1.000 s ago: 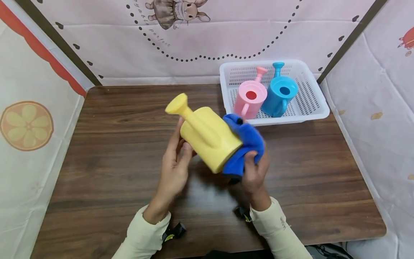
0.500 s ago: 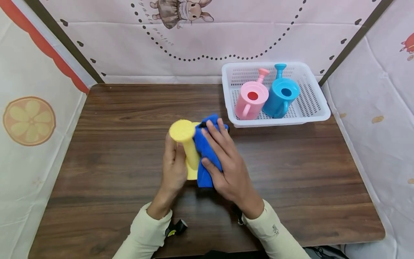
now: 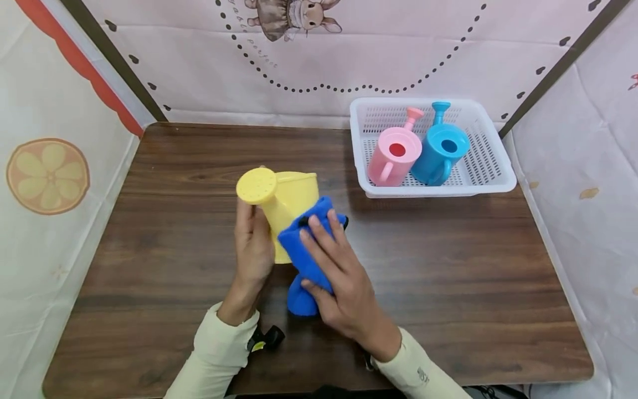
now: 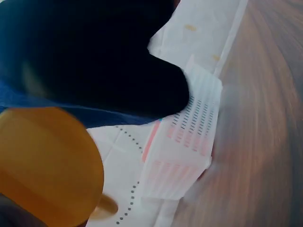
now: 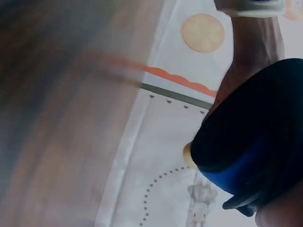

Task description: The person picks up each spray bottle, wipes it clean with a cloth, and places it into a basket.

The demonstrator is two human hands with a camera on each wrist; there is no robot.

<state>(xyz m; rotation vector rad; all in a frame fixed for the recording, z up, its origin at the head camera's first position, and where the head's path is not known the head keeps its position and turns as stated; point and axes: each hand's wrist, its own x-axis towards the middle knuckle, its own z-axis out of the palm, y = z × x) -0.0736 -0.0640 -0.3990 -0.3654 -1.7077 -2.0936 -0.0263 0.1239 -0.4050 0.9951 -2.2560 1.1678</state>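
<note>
1. Centrally, over the middle of the wood-grained brown counter [image 3: 448, 277], a smooth yellow watering can [image 3: 294, 197] is in the person's hands, its round perforated spout head turned toward the person's left. Whether its base touches the counter I cannot tell.
2. The left hand [image 3: 254, 249] holds the can from the left, its grip clamped on the body beneath the spout head; most of its fingers are hidden behind the can.
3. A soft, folded blue cloth with black edging [image 3: 299, 249] lies against the can's lower right side, one fold hanging toward the person.
4. The right hand [image 3: 344, 282] presses on that cloth, its grip laid out rather than clamped: the fingers are nearly straight, slightly apart, the thumb lower down on the cloth.
5. Pale cream sleeves [image 3: 214, 349] cover both forearms, and a small black device [image 3: 266, 338] sits at the left wrist.
6. Farther off, at the counter's back right, stands a white perforated rectangular basket [image 3: 478, 191].
7. Inside it, side by side, are a pink watering can [image 3: 396, 166] and a bright blue watering can [image 3: 428, 158], spouts toward the back.
8. Behind hangs a pale pink printed backdrop [image 3: 349, 61] with a dotted curve and a dressed rabbit; an orange slice [image 3: 48, 175] is printed on the left-hand sheet.
</note>
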